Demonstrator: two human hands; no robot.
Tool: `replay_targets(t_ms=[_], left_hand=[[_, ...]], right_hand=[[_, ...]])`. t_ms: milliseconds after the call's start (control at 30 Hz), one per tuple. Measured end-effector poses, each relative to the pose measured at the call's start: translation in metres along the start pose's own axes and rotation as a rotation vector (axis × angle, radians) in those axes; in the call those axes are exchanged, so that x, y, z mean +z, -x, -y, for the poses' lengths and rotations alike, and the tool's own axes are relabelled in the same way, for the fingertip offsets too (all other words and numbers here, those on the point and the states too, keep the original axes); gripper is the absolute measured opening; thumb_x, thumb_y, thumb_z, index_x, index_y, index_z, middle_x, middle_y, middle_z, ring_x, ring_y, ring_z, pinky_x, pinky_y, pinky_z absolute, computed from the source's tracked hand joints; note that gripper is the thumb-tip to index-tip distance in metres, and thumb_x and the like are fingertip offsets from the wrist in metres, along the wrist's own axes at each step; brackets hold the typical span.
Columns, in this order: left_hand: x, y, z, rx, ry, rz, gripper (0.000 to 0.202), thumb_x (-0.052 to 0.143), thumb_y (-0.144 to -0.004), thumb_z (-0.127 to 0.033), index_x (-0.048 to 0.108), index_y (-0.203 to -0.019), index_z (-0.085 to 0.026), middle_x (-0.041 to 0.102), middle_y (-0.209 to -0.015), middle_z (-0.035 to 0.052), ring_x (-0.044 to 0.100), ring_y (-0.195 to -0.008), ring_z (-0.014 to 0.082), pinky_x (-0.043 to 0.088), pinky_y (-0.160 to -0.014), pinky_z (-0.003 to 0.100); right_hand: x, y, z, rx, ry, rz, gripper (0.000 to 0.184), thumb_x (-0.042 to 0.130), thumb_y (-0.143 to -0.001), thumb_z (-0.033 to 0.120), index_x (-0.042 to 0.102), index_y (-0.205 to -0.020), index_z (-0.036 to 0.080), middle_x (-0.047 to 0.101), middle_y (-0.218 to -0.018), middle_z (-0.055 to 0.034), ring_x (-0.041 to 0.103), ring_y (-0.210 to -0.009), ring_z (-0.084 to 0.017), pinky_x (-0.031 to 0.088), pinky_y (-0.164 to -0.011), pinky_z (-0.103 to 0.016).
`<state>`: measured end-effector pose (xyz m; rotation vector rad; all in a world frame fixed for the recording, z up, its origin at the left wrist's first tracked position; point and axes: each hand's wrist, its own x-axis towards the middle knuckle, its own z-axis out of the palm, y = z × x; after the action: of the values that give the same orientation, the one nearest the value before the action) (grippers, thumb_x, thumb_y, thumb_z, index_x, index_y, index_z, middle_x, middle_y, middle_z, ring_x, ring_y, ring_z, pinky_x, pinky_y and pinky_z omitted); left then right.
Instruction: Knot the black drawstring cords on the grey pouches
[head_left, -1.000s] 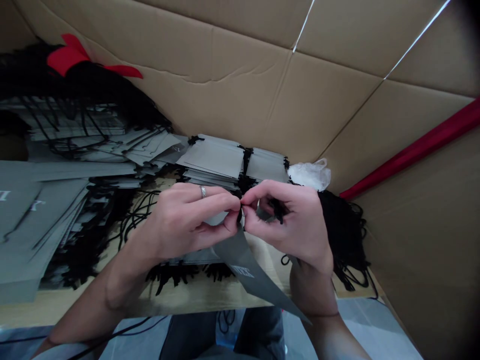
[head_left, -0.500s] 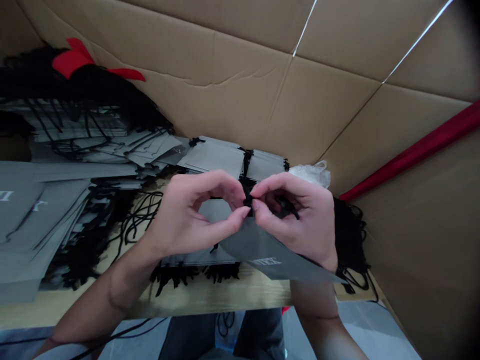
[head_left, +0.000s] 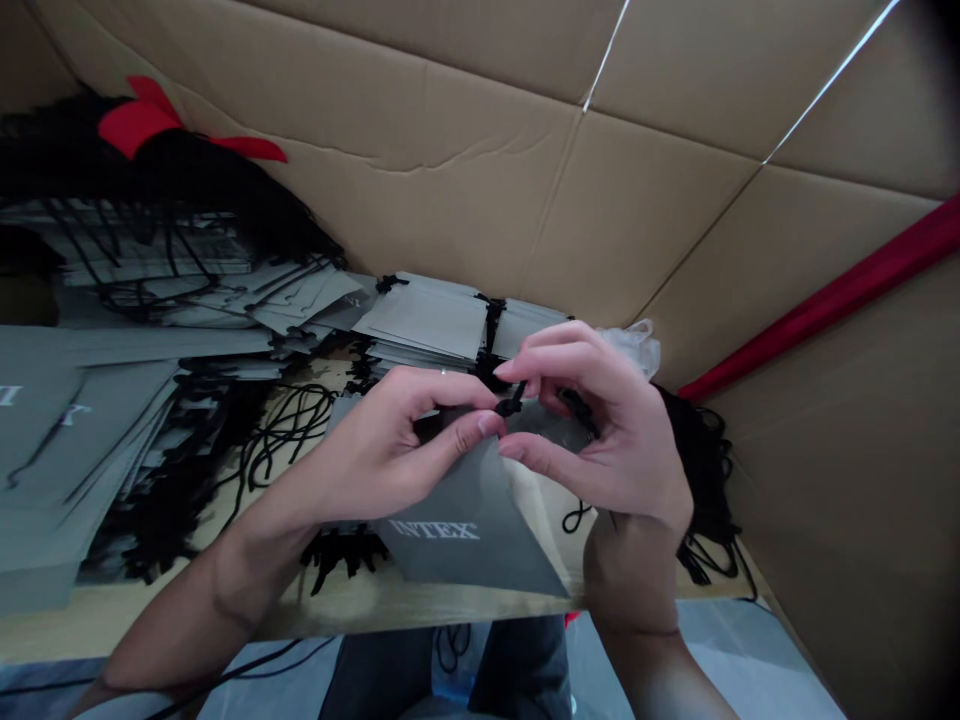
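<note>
My left hand [head_left: 420, 440] pinches a knotted black cord [head_left: 510, 407] between thumb and forefinger. Below the fingertips hangs a grey printed bag [head_left: 480, 520] with white "INTEX" lettering, joined to the cord. My right hand [head_left: 600, 430] is just to the right of the knot, its thumb and forefinger spread apart. A short cord end points up from the knot toward its fingers. More black cord shows by the curled fingers of that hand; whether they touch it I cannot tell.
Stacks of grey bags with black cords [head_left: 135, 400] cover the left of the wooden table [head_left: 345, 610]. Smaller stacks [head_left: 427, 315] stand behind my hands. Black cords [head_left: 697, 470] lie at the right, near a clear plastic bag [head_left: 637, 345]. A cardboard wall [head_left: 465, 150] closes off the back.
My right thumb and forefinger have come off the knot and spread apart. The left hand keeps its pinch, and the grey bag has swung left, showing more lettering.
</note>
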<state>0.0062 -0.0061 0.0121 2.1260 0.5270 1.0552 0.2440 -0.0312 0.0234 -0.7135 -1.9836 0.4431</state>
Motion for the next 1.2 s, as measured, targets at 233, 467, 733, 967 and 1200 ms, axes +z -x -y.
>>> replay_targets(t_ms=[233,467,733,967,1200], left_hand=[[-0.005,0.002,-0.006,0.036,-0.111,0.089,0.024,0.06,-0.112,-0.021,0.075,-0.095,-0.019,0.065,-0.073,-0.005,0.052,-0.061,0.0084,0.04,-0.054,0.02],[-0.004,0.004,-0.004,0.026,-0.101,0.202,0.03,0.055,-0.114,-0.023,0.065,-0.085,-0.019,0.067,-0.073,-0.0044,0.057,-0.061,0.0097,0.044,-0.058,0.023],[-0.007,0.003,-0.008,0.06,0.036,0.254,0.035,0.054,-0.113,-0.02,0.056,-0.078,-0.022,0.046,-0.065,-0.0037,0.041,-0.059,0.0128,0.037,-0.055,0.029],[-0.011,0.009,-0.006,0.126,0.209,0.297,0.032,0.062,-0.107,-0.018,0.056,-0.076,-0.023,0.063,-0.064,-0.0026,0.057,-0.056,0.0144,0.048,-0.058,0.03],[-0.013,0.009,-0.011,0.06,0.023,0.152,0.039,0.058,-0.114,-0.027,0.056,-0.075,-0.021,0.049,-0.061,-0.0042,0.045,-0.052,0.011,0.036,-0.048,0.026]], right_hand=[[-0.002,0.0,-0.008,0.004,-0.115,0.122,0.022,0.094,-0.096,0.016,0.079,-0.11,0.021,0.079,-0.095,0.0018,0.066,-0.074,-0.009,0.056,-0.067,-0.022],[0.0,-0.001,-0.003,0.044,-0.185,0.167,0.006,0.086,-0.098,0.016,0.082,-0.102,0.019,0.079,-0.086,0.0005,0.067,-0.067,-0.01,0.054,-0.059,-0.023],[0.004,-0.003,-0.008,0.27,-0.493,0.202,0.022,0.101,-0.084,0.026,0.082,-0.091,0.018,0.072,-0.071,0.0029,0.057,-0.055,-0.008,0.046,-0.048,-0.02],[0.014,0.0,-0.027,0.25,-0.807,0.325,0.022,0.1,-0.085,0.024,0.082,-0.097,0.021,0.076,-0.076,0.0004,0.066,-0.06,-0.013,0.054,-0.055,-0.026],[0.013,-0.003,-0.016,0.228,-0.646,0.106,0.028,0.104,-0.083,0.022,0.084,-0.103,0.021,0.081,-0.088,0.0002,0.069,-0.067,-0.011,0.055,-0.059,-0.021]])
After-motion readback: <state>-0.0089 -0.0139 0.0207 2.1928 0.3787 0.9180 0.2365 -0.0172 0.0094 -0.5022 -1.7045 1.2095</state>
